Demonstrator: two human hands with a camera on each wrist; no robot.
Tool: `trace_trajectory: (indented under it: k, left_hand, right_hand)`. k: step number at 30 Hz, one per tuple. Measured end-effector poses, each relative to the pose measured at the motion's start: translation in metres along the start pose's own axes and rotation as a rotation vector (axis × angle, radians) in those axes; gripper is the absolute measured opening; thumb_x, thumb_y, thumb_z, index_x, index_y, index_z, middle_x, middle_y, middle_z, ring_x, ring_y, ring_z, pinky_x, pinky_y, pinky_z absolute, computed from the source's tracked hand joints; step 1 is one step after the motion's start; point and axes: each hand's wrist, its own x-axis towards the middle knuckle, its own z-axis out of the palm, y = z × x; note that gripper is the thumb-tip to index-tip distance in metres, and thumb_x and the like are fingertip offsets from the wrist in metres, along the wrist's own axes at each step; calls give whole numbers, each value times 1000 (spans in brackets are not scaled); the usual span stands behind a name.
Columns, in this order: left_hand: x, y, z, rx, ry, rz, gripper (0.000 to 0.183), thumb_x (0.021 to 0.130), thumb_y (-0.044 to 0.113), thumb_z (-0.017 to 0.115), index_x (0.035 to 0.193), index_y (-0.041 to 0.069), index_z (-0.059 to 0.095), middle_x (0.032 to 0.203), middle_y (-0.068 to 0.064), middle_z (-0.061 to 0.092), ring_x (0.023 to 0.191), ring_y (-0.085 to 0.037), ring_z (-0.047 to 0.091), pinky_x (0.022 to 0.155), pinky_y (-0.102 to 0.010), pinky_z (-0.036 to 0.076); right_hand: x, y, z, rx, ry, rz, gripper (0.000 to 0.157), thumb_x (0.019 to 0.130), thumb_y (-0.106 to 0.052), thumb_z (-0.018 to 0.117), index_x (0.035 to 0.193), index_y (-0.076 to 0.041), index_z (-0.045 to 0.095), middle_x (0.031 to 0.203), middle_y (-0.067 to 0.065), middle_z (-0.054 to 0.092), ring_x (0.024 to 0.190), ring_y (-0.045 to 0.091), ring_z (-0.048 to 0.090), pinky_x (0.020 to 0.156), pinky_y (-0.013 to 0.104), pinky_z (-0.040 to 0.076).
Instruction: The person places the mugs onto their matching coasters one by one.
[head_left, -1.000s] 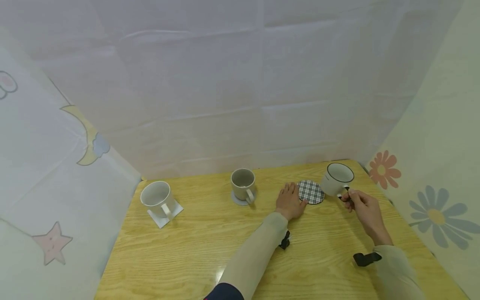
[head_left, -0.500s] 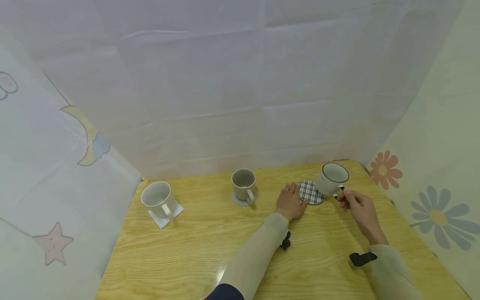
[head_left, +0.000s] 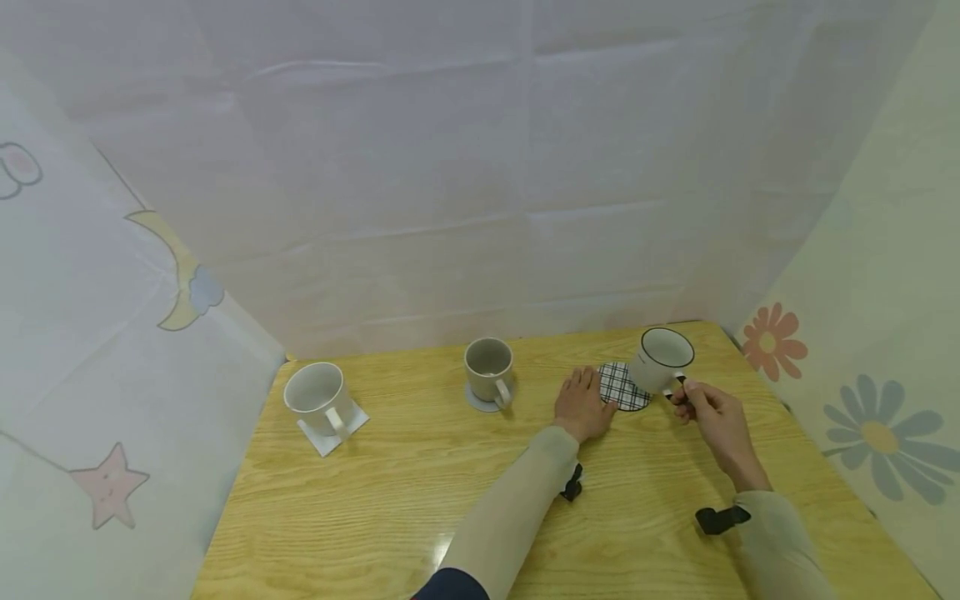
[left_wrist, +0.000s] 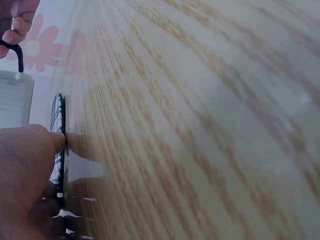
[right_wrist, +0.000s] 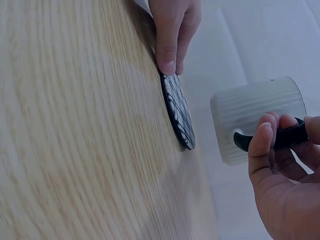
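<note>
My right hand [head_left: 720, 427] grips the black handle of a white ribbed mug [head_left: 656, 365] with a dark rim. In the right wrist view the mug [right_wrist: 240, 115] hangs clear of the table, apart from the coaster. A round black-and-white plaid coaster [head_left: 619, 388] lies flat below and left of it; the mug hides part of its right side in the head view. My left hand [head_left: 583, 408] rests at the coaster's left edge, fingers fairly straight. The left wrist view has its thumb touching the rim of the coaster [left_wrist: 59, 115].
A grey mug [head_left: 489, 371] stands on a round grey coaster [head_left: 477, 403] at the back middle. Farther left, a wide white mug [head_left: 315, 398] stands on a square white coaster [head_left: 360, 417]. Printed sheets line the wooden table [head_left: 360, 517] at its back and sides.
My right hand has carried the white mug left, so that in the head view it now overlaps the plaid coaster's right side. The left hand has stayed at the coaster.
</note>
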Motion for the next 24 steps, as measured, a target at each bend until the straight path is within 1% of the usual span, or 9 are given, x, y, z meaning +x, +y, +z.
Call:
trace_trajectory:
  k: [4, 9, 14, 19, 24]
  left_hand:
    - [1, 0, 1, -6, -1, 0, 77, 110, 63, 40, 173, 22, 20, 179, 5, 18, 166, -15, 18, 134, -30, 20]
    - [0, 0, 0, -21, -10, -3, 76, 111, 61, 39, 173, 22, 19, 180, 5, 17, 166, -16, 16, 135, -31, 18]
    - [-1, 1, -3, -33, -14, -8, 75, 112, 59, 40, 173, 22, 19, 180, 5, 17, 166, -16, 16, 135, -31, 18]
    - [2, 0, 0, -45, -26, -9, 77, 111, 61, 39, 173, 22, 16, 180, 5, 15, 167, -15, 13, 135, -31, 15]
    - [5, -1, 2, -40, -26, -9, 78, 110, 62, 40, 173, 23, 17, 180, 6, 15, 167, -14, 13, 135, -30, 16]
  right_hand:
    - [0, -1, 2, -5, 1, -8, 51, 115, -30, 49, 115, 18, 66, 96, -3, 75, 79, 13, 71, 68, 25, 62]
    - [1, 0, 4, -21, 3, -9, 50, 116, -30, 48, 115, 16, 68, 95, -2, 75, 80, 12, 71, 68, 25, 62]
    - [2, 1, 5, -19, -10, -10, 51, 116, -31, 48, 115, 16, 68, 94, -7, 74, 80, 9, 71, 69, 25, 62]
    - [1, 1, 8, 1, -24, -18, 51, 115, -30, 49, 116, 17, 67, 95, -6, 75, 80, 11, 72, 70, 26, 63]
    - [0, -1, 11, 8, -31, -22, 51, 115, -31, 49, 116, 17, 67, 94, -8, 75, 81, 13, 73, 71, 26, 63]
